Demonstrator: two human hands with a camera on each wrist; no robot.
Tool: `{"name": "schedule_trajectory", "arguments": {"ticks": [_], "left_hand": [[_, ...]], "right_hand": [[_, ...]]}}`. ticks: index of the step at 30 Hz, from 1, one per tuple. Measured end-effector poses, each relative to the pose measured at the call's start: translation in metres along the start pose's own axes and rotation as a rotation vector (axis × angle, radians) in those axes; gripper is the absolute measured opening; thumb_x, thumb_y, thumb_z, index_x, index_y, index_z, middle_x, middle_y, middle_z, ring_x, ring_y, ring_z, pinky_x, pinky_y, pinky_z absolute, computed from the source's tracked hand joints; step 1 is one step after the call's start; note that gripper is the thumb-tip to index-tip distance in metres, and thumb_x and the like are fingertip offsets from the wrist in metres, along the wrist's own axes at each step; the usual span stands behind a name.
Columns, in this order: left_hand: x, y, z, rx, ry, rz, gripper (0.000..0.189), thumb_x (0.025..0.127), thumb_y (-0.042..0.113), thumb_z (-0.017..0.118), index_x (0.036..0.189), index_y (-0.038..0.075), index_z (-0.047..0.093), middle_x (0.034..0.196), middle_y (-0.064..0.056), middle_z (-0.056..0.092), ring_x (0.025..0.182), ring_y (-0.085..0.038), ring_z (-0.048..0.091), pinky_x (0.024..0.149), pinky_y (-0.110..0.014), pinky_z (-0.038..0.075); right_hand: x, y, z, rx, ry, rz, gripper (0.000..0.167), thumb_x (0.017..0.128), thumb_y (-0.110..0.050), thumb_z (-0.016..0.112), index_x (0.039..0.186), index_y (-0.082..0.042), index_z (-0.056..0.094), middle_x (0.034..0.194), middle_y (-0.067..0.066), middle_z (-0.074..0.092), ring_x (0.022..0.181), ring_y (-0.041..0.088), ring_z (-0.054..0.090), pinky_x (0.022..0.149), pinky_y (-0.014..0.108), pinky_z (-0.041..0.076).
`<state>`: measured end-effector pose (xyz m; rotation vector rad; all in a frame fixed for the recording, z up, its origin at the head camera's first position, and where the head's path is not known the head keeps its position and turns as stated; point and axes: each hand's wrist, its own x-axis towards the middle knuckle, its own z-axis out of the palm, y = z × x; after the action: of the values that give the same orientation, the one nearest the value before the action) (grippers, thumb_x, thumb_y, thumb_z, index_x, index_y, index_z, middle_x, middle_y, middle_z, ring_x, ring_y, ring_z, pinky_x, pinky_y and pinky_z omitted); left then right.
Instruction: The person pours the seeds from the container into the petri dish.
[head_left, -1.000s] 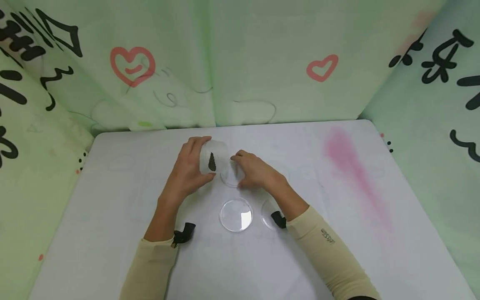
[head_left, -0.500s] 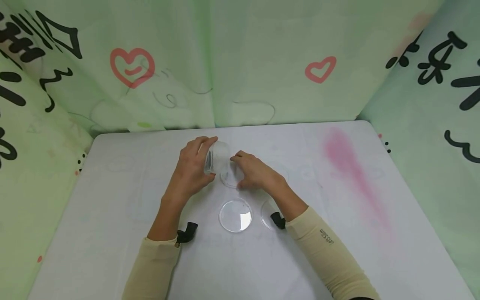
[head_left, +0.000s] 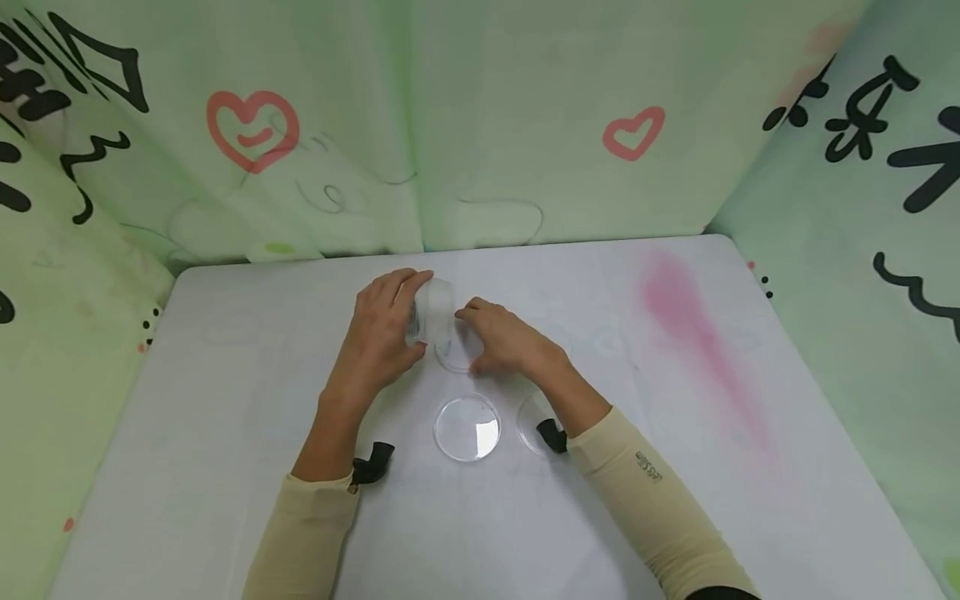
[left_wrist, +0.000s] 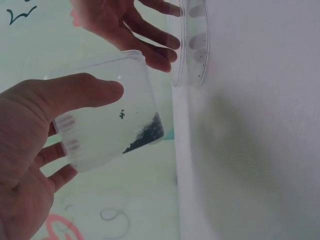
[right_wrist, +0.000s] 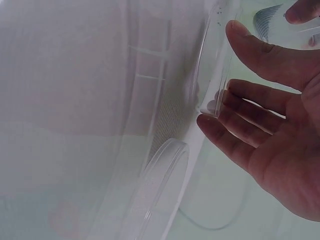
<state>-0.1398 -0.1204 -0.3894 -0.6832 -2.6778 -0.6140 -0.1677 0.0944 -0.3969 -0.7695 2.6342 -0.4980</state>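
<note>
A see-through tub is tipped in the air above the table, dark grains heaped in 1 low corner. The left hand grips it between thumb and fingers. Just beside it, the right hand has thumb and fingertips spread round the rim of a clear dish, holding it. Nearer the person lie 2 more dishes, 1 partly behind the right wrist. Beyond hangs a green curtain with 2 red hearts.
</note>
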Motion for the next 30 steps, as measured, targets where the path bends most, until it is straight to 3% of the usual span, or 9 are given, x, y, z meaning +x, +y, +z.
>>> {"name": "schedule_trajectory", "arguments": {"ticks": [6,30], "left_hand": [[0.001,0.001,0.001,-0.003,0.018,0.03,0.095,0.064,-0.004,0.093,0.148,0.011,0.052,0.144,-0.013,0.053,0.138,-0.037,0.048,0.117,-0.057,0.036],[0.0,0.011,0.003,0.055,-0.019,0.096,0.093,0.064,-0.007,0.09,0.146,0.016,0.054,0.14,-0.009,0.054,0.136,-0.035,0.047,0.116,-0.054,0.034]], "right_hand": [[0.004,0.001,-0.003,-0.001,-0.002,0.003,0.085,0.077,-0.013,0.091,0.15,0.002,0.05,0.15,0.015,0.051,0.139,0.034,0.052,0.118,0.043,0.043],[0.01,0.005,-0.006,-0.001,-0.028,0.015,0.081,0.074,-0.019,0.093,0.142,0.0,0.055,0.141,0.014,0.057,0.133,0.034,0.054,0.114,0.045,0.045]]}}
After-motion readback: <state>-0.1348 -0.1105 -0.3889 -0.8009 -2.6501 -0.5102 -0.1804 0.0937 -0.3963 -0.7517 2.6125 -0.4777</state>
